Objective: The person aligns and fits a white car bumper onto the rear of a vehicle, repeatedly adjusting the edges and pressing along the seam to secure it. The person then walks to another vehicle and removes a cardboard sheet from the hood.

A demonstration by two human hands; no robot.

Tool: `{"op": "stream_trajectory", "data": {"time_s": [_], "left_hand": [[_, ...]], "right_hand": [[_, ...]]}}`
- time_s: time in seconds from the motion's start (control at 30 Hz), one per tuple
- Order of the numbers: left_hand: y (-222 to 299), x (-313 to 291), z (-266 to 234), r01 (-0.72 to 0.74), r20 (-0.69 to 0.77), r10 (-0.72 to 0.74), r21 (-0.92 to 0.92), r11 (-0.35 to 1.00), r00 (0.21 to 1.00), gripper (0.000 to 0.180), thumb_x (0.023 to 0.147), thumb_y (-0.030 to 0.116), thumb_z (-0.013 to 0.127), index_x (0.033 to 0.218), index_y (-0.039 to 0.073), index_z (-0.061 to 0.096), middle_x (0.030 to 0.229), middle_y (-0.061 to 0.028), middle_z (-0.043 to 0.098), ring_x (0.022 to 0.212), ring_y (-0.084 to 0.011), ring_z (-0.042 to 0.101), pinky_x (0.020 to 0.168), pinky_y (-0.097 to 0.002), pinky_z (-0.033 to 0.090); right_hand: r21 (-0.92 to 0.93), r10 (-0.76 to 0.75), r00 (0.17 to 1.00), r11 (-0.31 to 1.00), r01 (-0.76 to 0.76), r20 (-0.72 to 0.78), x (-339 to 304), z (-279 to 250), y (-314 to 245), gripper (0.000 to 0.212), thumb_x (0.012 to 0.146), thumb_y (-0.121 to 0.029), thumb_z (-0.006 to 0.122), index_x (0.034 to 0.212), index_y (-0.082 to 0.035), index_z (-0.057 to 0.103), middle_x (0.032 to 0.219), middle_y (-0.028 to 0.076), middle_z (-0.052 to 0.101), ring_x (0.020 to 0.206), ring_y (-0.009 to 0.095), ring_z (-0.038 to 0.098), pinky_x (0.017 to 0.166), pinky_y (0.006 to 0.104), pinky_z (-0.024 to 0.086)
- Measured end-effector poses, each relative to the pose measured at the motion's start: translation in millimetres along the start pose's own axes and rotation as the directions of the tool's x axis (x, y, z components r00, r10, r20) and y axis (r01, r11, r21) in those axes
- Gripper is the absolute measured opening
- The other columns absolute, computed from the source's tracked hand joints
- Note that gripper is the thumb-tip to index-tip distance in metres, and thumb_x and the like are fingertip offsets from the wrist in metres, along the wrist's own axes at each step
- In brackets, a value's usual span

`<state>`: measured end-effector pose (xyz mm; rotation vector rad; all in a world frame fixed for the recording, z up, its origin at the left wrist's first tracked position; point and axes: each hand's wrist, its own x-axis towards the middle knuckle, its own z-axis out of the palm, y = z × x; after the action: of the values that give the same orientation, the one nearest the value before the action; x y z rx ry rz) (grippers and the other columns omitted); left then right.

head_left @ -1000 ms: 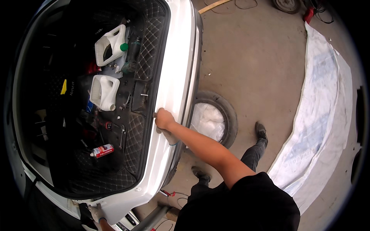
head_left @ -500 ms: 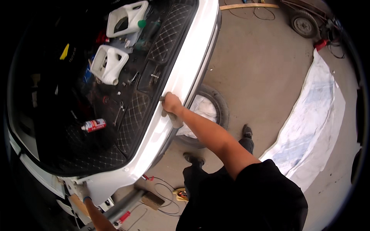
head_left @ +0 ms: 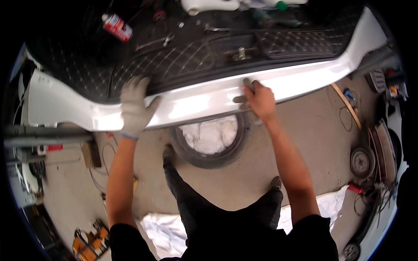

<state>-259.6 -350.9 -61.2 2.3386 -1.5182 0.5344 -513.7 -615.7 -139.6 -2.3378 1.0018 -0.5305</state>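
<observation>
My left hand [head_left: 136,104], in a grey work glove, lies with fingers apart on the white rear sill [head_left: 191,100] of an open car boot. Its fingertips reach the dark quilted boot lining [head_left: 161,65]. My bare right hand [head_left: 263,101] is closed round a loose grey glove [head_left: 242,100], over the same sill further right. Parts of that glove stick out past the fingers; the rest is hidden. Inside the boot lie a red and white spray can [head_left: 116,28], a wrench [head_left: 154,42] and a white plastic jug [head_left: 209,5].
Below the sill a tyre [head_left: 209,162] lies on the floor with a white bag [head_left: 211,135] inside it. A white sheet [head_left: 163,230] is spread behind my legs. A small-wheeled cart [head_left: 362,162] stands at right, a yellow tool bag [head_left: 89,243] lower left.
My view has swung round to face the sill squarely. My left hand has come from the car's left corner onto the sill. My right hand still holds the loose glove.
</observation>
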Motion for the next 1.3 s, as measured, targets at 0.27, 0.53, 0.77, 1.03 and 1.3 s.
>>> {"op": "stream_trajectory", "data": {"time_s": [0.27,0.53,0.77,1.03,1.3], "left_hand": [[-16,32,37,-0.119,0.159,0.089,0.19,0.975,0.983,0.105,0.064,0.048,0.084,0.147,0.006,0.037,0.151,-0.0199,0.038,0.141,-0.0403,0.034,0.118,-0.053,0.026],[5,40,41,-0.015,0.327,-0.079,0.276,0.961,0.942,0.117,0.064,0.058,0.083,0.153,0.008,0.026,0.156,-0.0202,0.027,0.146,-0.0389,0.023,0.121,-0.0546,0.016],[20,55,19,0.05,0.437,-0.209,0.349,0.936,0.875,0.112,0.069,0.051,0.082,0.154,0.008,0.023,0.158,-0.0207,0.025,0.148,-0.0399,0.018,0.12,-0.0569,0.016],[98,81,44,0.004,0.396,-0.112,0.264,0.965,0.911,0.113,0.066,0.053,0.08,0.154,0.009,0.024,0.16,-0.0154,0.025,0.147,-0.0393,0.021,0.116,-0.0641,0.016],[134,97,40,0.132,0.492,-0.282,0.316,0.939,0.824,0.113,0.069,0.052,0.078,0.156,0.013,0.019,0.163,-0.01,0.021,0.15,-0.0367,0.015,0.115,-0.0669,0.013]], "right_hand": [[-0.123,0.031,0.999,0.992,-0.032,-0.014,12,20,-34,0.049,0.084,-0.048,0.072,0.068,-0.002,0.065,0.061,0.015,0.064,0.06,0.035,0.064,0.059,0.0428,0.05],[0.06,0.018,0.997,0.998,-0.022,0.069,24,9,-31,0.039,0.082,-0.039,0.075,0.077,-0.001,0.07,0.064,0.013,0.069,0.059,0.03,0.067,0.061,0.0382,0.051],[0.264,0.14,0.938,0.937,-0.229,0.316,33,2,-41,0.027,0.088,-0.029,0.072,0.084,-0.002,0.072,0.064,0.011,0.07,0.057,0.023,0.07,0.057,0.0313,0.05],[0.406,0.151,0.887,0.847,-0.344,0.437,36,-13,-40,0.029,0.085,-0.034,0.072,0.081,-0.005,0.075,0.07,0.006,0.073,0.063,0.02,0.07,0.062,0.0316,0.051],[0.184,0.262,0.932,0.932,-0.311,0.25,43,-32,24,0.041,0.078,-0.046,0.076,0.08,-0.005,0.075,0.081,0.015,0.072,0.084,0.033,0.07,0.077,0.0434,0.054]]}}
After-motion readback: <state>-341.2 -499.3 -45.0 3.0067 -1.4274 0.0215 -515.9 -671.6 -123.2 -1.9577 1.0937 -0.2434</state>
